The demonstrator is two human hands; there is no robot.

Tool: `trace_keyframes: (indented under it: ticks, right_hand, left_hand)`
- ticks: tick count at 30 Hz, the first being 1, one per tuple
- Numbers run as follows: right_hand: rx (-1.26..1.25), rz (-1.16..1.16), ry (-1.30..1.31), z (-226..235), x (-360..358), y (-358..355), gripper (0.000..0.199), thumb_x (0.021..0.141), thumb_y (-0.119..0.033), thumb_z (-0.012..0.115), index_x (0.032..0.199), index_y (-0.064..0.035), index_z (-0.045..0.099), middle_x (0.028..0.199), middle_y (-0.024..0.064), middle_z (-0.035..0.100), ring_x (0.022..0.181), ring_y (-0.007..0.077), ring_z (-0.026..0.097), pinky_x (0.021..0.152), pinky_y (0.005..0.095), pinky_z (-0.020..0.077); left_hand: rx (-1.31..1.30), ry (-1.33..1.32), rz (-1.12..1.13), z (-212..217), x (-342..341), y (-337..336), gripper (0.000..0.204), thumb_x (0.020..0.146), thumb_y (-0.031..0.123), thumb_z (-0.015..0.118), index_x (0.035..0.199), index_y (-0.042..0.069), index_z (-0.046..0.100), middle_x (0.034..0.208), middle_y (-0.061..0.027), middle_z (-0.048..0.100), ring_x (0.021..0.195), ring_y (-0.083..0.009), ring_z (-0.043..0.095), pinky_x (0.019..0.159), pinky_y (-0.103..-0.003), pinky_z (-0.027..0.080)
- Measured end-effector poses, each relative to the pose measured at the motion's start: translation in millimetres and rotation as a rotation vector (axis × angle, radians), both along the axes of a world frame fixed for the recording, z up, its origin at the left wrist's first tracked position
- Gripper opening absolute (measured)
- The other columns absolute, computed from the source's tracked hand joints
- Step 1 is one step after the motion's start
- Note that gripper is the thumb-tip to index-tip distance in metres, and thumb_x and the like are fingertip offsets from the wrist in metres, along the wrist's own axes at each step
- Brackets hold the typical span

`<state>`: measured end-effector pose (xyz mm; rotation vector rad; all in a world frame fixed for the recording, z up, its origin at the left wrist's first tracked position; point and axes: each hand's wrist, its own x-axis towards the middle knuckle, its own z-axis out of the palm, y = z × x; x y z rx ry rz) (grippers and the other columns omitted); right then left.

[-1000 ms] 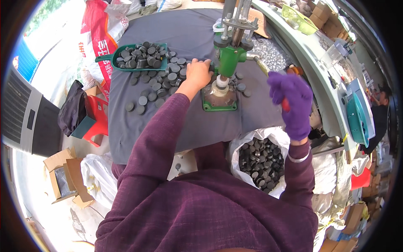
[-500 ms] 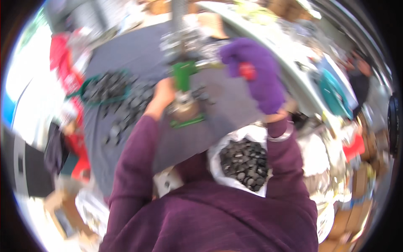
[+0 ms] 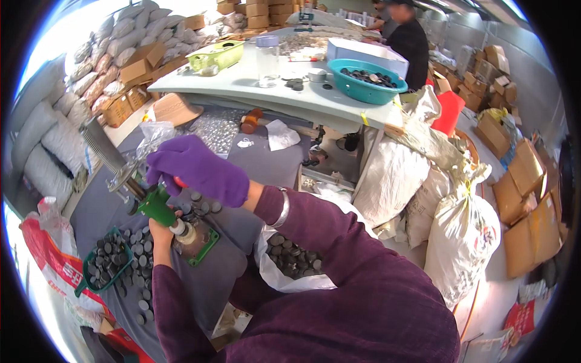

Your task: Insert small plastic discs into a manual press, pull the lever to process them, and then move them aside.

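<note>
We've got our gloved right hand gripping a red handle beside the green press, column slanting up-left; our left hand nears its base closest; grip hidden, can't tell.

Red-and-white sack, left of the green press: large printed characters on its face. White tied sack, right of the press: small faded print, illegible.

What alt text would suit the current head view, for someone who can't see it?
A purple-gloved right hand curls around a red handle at a green metal press, while a bare left hand sits beside it. Dark round discs lie on the grey cloth-covered table, near a green plastic scoop holding more.
</note>
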<state>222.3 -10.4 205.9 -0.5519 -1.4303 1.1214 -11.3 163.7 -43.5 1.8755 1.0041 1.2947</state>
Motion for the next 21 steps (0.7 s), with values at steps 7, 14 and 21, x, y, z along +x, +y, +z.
trace_keyframes:
  ticks: [7,14,21]
  right_hand:
    - [0.065,-0.033,0.049,-7.5,-7.3,9.4,0.026,0.092,-0.019,0.058,0.081,0.0028,0.067,0.073,0.0071,0.068,0.049,0.0090,0.056,0.046,0.0242,0.0434]
    - [-0.001,-0.007,0.086,-9.4,-2.9,12.5,0.027,0.092,-0.019,0.058,0.079,0.0027,0.067,0.072,0.0067,0.068,0.048,0.0092,0.055,0.045,0.0248,0.0424]
    - [0.040,-0.035,0.052,-5.8,-5.6,6.0,0.028,0.092,-0.020,0.058,0.078,0.0014,0.067,0.068,0.0048,0.066,0.048,0.0089,0.055,0.046,0.0244,0.0423]
  left_hand:
    - [-0.029,-0.150,-0.102,-2.5,-0.2,5.2,0.022,0.078,-0.006,0.071,0.092,-0.009,0.055,0.094,-0.0137,0.065,0.083,-0.0203,0.062,0.069,-0.034,0.055]
    - [0.053,0.009,-0.018,3.8,7.7,-4.8,0.021,0.075,0.001,0.076,0.093,-0.006,0.068,0.084,-0.0070,0.065,0.076,-0.0156,0.062,0.065,-0.030,0.050]
    - [-0.023,0.067,-0.107,10.8,-7.3,-4.8,0.017,0.081,-0.003,0.062,0.098,-0.008,0.066,0.092,-0.0103,0.069,0.082,-0.0160,0.064,0.071,-0.029,0.051]
